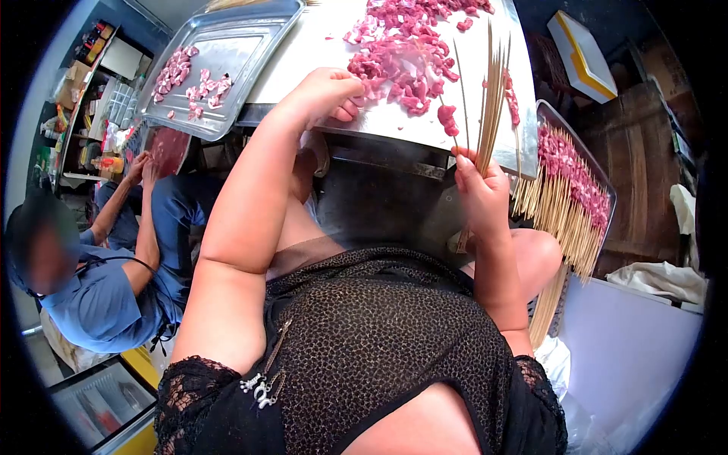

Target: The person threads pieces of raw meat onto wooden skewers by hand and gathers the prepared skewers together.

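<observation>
My left hand (326,97) is at the near edge of the white board (303,57), fingers curled together at the left side of a pile of cut red meat (402,64). Whatever lies between its fingertips cannot be made out. My right hand (485,189) is closed around the lower part of a bundle of thin wooden skewers (494,106), which point up over the board. One separate skewer in that hand carries a few pieces of meat (448,120) and slants left of the bundle.
A metal tray (262,57) with meat pieces stands at the upper left. At right, another tray (610,193) holds many loaded skewers (569,182). A co-worker (114,288) in blue sits at left, hands near a reddish surface. A white and yellow box (582,57) is at the upper right.
</observation>
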